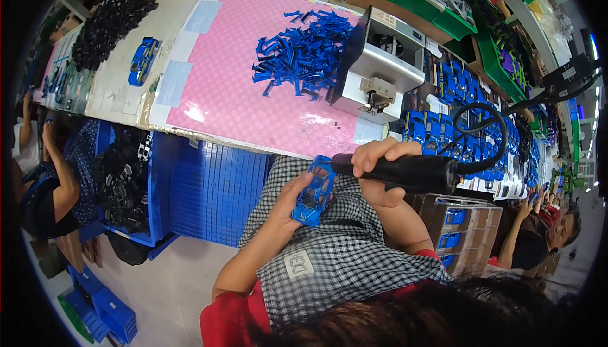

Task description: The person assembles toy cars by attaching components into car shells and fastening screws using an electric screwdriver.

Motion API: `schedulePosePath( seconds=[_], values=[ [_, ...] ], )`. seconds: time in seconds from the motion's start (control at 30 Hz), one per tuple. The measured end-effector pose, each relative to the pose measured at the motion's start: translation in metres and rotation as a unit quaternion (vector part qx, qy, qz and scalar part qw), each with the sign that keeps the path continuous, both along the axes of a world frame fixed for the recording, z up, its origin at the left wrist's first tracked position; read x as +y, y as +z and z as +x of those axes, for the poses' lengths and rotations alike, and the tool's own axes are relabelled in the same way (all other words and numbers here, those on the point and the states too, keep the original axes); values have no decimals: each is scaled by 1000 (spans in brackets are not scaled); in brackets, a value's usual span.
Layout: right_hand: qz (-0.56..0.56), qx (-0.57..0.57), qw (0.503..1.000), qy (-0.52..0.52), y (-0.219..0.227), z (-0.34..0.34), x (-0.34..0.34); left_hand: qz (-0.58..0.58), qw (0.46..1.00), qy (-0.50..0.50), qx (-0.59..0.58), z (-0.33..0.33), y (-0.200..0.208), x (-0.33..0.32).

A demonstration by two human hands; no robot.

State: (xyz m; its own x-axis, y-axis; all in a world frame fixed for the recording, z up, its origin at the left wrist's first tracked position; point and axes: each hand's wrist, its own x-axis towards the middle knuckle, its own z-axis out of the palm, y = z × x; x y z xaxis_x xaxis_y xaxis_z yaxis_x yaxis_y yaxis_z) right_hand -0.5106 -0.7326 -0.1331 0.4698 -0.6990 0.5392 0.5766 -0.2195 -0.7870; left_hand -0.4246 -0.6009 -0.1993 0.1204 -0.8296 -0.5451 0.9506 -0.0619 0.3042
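My left hand (288,202) is closed around a blue toy car body shell (313,196), held above my lap just off the table's near edge. Its open inside faces up. Wrapped in the fingers of my right hand (382,194) is a black electric screwdriver (415,173), lying almost level. The screwdriver's front end meets the far end of the shell; whether its tip sits on a screw is too small to tell. From its back end a black cable (484,164) loops up to the right.
On the pink mat (221,87) lies a heap of small blue plastic parts (304,49), beside a grey metal machine (380,62). Rows of blue toy cars (437,128) stand to the right. A blue crate (166,189) with black parts is at left. Co-workers sit on both sides.
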Motion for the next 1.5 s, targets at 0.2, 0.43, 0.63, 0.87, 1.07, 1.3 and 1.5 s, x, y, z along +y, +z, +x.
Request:
schedulePosePath(
  seconds=[0.2, 0.43, 0.63, 0.87, 1.07, 1.3, 1.5],
  values=[
    [11, 29, 999, 9, -10, 9, -1, 11, 1000, -17, -20, 6, 11, 0],
    [10, 24, 1000, 14, -15, 14, -4, 7, 999, -20, 39, 6, -3, 0],
    [-6, 16, 999, 33, -15, 13, -6, 1, 998, -21, 60, 8, -3, 1],
    [10, 36, 999, 22, -8, 12, -7, 19, 998, -28, 59, 15, 18, -3],
    [86, 40, 984, 150, -8, 5, -10, -2, 995, -37, 96, 15, 0, -1],
    [-155, 31, 960, 231, -18, 22, -35, 0, 997, -40, 65, 15, 6, -2],
    [-149, -26, 947, 283, -24, 21, -35, 37, 997, -27, 68, 10, 9, -5]
  ],
)
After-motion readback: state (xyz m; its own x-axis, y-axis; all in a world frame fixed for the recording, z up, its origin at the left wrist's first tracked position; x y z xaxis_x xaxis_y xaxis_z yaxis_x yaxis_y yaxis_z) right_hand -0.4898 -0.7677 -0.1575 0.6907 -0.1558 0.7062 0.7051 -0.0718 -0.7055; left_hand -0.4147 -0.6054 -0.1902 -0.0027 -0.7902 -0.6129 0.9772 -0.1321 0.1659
